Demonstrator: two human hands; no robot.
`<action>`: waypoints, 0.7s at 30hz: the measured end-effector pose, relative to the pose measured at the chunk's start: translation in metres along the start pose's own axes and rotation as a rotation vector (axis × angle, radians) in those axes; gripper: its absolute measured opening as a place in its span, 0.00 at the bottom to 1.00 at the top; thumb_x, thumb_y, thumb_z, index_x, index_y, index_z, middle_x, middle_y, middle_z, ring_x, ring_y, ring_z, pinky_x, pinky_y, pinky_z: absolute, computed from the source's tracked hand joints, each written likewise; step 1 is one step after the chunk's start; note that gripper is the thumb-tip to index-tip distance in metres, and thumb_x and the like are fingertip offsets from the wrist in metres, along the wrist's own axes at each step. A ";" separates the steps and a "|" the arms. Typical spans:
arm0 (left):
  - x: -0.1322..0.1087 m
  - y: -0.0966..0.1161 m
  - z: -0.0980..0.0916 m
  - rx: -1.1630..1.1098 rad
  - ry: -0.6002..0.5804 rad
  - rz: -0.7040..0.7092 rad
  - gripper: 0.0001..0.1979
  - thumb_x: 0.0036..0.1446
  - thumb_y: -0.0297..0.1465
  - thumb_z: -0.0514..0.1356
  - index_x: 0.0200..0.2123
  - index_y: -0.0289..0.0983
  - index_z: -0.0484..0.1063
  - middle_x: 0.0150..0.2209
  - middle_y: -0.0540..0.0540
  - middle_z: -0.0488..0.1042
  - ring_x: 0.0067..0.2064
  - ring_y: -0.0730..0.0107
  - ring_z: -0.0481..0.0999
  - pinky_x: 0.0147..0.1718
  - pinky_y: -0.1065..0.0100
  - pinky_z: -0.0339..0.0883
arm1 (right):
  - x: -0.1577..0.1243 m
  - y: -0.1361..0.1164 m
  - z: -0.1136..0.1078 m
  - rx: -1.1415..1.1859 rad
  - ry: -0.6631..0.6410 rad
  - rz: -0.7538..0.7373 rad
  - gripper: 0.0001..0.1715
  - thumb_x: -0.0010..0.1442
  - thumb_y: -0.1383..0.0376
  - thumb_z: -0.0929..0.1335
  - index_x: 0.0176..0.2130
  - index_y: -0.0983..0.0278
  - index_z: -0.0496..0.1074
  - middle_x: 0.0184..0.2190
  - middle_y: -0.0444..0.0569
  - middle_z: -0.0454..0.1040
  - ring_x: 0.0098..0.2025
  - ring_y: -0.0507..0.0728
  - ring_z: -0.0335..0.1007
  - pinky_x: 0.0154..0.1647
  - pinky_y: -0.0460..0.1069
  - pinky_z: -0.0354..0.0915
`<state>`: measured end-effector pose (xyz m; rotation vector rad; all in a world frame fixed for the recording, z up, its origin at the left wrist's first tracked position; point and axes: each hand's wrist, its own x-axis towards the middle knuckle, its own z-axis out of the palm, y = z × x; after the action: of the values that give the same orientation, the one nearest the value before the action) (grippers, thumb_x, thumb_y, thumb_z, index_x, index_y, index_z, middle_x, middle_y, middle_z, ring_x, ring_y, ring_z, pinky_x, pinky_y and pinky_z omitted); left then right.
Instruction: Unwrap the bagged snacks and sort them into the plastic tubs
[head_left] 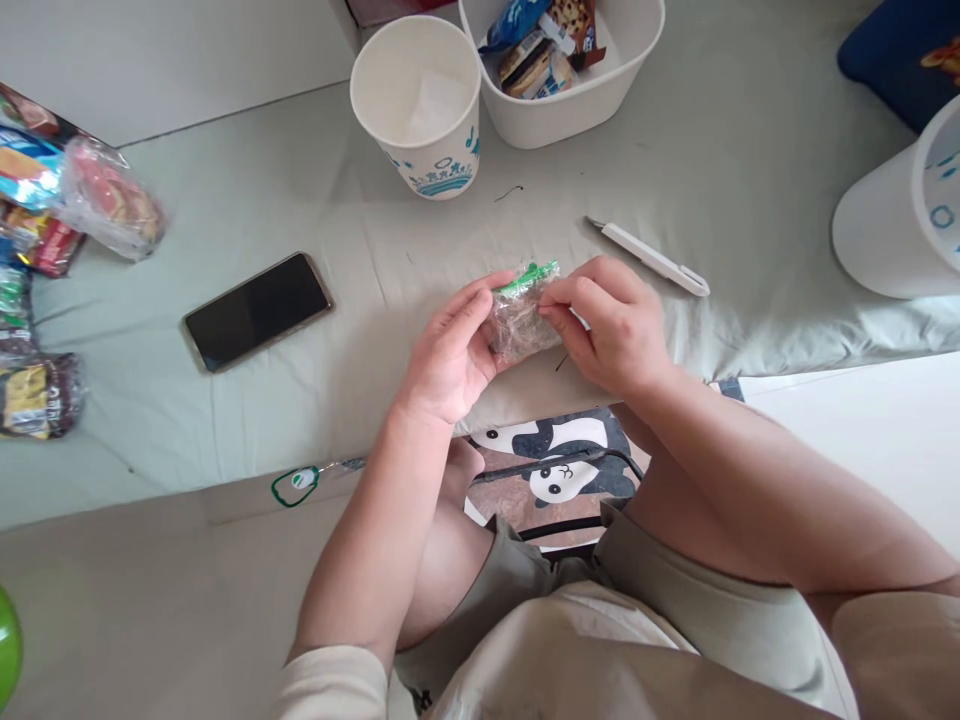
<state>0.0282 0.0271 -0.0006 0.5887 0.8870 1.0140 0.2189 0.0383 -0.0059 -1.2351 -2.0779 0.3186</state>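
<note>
A small packet in crinkled clear plastic [519, 318], with a bright green strip along its top edge, is between my hands above the front of the padded surface. My left hand [452, 355] is closed around its left side, the thumb pressed near the upper corner. At the right side, the thumb and fingers of my right hand [619, 325] pinch the wrapper. What the packet contains is hard to make out through the plastic. To the right of my right hand lies a white utility knife or pen-like tool [652, 258], its pointed tip toward the upper left.
Behind the packet stand a white paper cup [437, 165] and a white bin [555, 125] with wrapped snacks in it. A phone [257, 311] lies to the left. Wrapped snacks [112, 195] are at the far left, another cup [874, 225] at the right.
</note>
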 end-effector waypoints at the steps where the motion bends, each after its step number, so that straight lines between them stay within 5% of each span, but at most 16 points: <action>1: 0.000 0.000 0.000 -0.009 0.007 0.001 0.15 0.60 0.44 0.69 0.47 0.47 0.81 0.50 0.47 0.83 0.54 0.55 0.82 0.43 0.58 0.83 | -0.001 0.000 0.001 -0.013 0.012 -0.012 0.16 0.74 0.59 0.61 0.41 0.55 0.76 0.36 0.52 0.74 0.39 0.60 0.71 0.43 0.56 0.69; 8: -0.002 -0.002 0.001 0.070 0.026 0.069 0.14 0.61 0.45 0.68 0.46 0.47 0.82 0.49 0.47 0.83 0.55 0.55 0.82 0.44 0.58 0.82 | -0.001 -0.007 0.001 -0.085 0.067 -0.056 0.12 0.72 0.56 0.63 0.46 0.52 0.76 0.41 0.52 0.75 0.42 0.61 0.72 0.47 0.59 0.68; 14: -0.004 -0.003 0.003 0.051 0.035 0.089 0.13 0.61 0.43 0.69 0.45 0.45 0.83 0.45 0.47 0.84 0.51 0.58 0.83 0.41 0.63 0.82 | -0.002 -0.004 0.011 -0.174 0.163 -0.199 0.12 0.73 0.62 0.64 0.38 0.54 0.76 0.34 0.49 0.76 0.37 0.58 0.70 0.41 0.56 0.64; 21: 0.001 0.007 -0.007 -0.135 0.275 0.154 0.16 0.65 0.44 0.64 0.53 0.48 0.77 0.57 0.46 0.80 0.61 0.53 0.79 0.42 0.65 0.82 | -0.004 -0.003 0.016 -0.088 0.201 -0.341 0.08 0.73 0.68 0.62 0.43 0.59 0.69 0.43 0.51 0.78 0.47 0.59 0.74 0.44 0.56 0.62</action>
<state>0.0193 0.0312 0.0009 0.4130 1.0163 1.3052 0.2073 0.0356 -0.0176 -0.8974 -2.0964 -0.0517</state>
